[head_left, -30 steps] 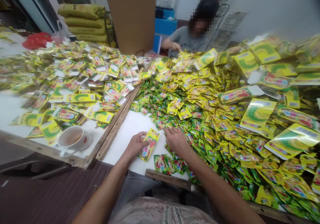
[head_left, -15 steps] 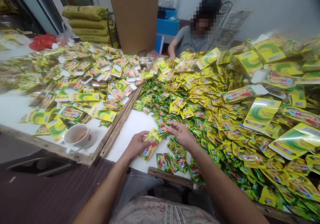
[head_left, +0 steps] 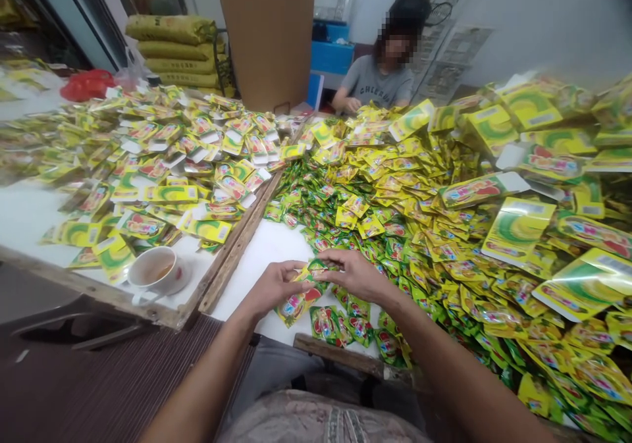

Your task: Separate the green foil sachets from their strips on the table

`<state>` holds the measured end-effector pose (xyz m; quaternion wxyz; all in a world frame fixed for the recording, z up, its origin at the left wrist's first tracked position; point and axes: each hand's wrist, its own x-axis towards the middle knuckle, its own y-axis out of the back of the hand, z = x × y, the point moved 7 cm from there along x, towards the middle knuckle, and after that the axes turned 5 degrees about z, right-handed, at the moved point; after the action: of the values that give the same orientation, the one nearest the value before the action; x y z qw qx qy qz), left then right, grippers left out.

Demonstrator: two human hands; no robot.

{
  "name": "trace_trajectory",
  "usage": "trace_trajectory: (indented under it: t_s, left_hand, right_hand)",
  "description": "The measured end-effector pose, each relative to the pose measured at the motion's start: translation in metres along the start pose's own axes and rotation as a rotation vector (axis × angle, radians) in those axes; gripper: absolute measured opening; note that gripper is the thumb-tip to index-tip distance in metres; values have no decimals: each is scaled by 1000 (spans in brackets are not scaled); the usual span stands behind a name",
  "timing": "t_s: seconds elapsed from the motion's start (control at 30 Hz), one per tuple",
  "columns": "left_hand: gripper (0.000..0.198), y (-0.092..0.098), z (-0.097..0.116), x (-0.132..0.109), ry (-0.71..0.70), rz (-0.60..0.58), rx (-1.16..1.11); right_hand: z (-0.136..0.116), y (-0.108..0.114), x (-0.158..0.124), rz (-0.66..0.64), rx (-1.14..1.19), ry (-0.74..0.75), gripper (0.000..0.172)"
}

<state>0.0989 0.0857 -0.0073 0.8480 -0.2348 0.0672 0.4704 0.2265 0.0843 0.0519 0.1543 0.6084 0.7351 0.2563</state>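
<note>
My left hand (head_left: 274, 289) is closed around a small yellow printed box (head_left: 297, 307), tilted above the white tabletop (head_left: 239, 284). My right hand (head_left: 356, 276) pinches a small green sachet (head_left: 317, 267) at the upper end of that box. Fingers partly cover both the sachet and the box's end, so how far the sachet is inside cannot be made out. Just below my right hand lie several green sachets (head_left: 326, 324) near the table's front edge. A large heap of green and yellow sachets (head_left: 419, 199) spreads beyond and to the right of my hands.
Wooden strips (head_left: 237, 252) divide this table from the left one, which bears many yellow boxes (head_left: 170, 193) and a white cup (head_left: 154, 273) of brownish drink. Larger yellow boxes (head_left: 518, 226) lie on the right heap. Across the table sits a person in a grey shirt (head_left: 378, 87).
My right hand has come left with a green sachet from the heap's edge to the upper end of the yellow box. Across the table, the person's hand has shifted slightly right.
</note>
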Motion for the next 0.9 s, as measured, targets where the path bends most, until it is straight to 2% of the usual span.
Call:
trace_trajectory:
  t_s: [0.07,0.13,0.23,0.33,0.4,0.53,0.6,0.67,0.73,0.8,0.83,0.9]
  left_hand:
    - [49,0,0,1,1,5,-32]
    - [49,2,1,3,-27,31,-52]
    - [46,4,2,6,-77,77,-65]
    - [43,0,0,6,-90,59,-72]
    - [43,-2,1,5,-102,56,-90]
    - [42,-3,6,5,-114,77,-98]
    - [42,-2,7,6,-98,84,-92]
    - [43,0,7,6,-96,97,-107]
    - [46,-2,8,5,-110,90,-78]
    - [48,-8,6,3,-126,51,14]
    - [47,-12,4,2,-124,23,66]
    - [41,-17,2,3,-109,-18,134]
  right_hand:
    - [11,4,-2,135,172,-105,22]
    - [17,5,-6,264,235,-158,22]
    - [18,4,-14,378,149,-183,21]
    - [14,8,-21,481,8,-132,21]
    - [13,6,-24,454,-43,-107,22]
    - [14,-12,-28,234,-1,-155,34]
    - [11,-17,-29,182,28,-149,30]
    - [12,-15,-28,227,15,-145,24]
    - [16,-6,-27,362,-26,-182,21]
    - [21,1,-25,442,-57,-213,22]
    - [22,1,-22,439,-67,-211,24]
    - [20,-2,-16,343,-76,-173,30]
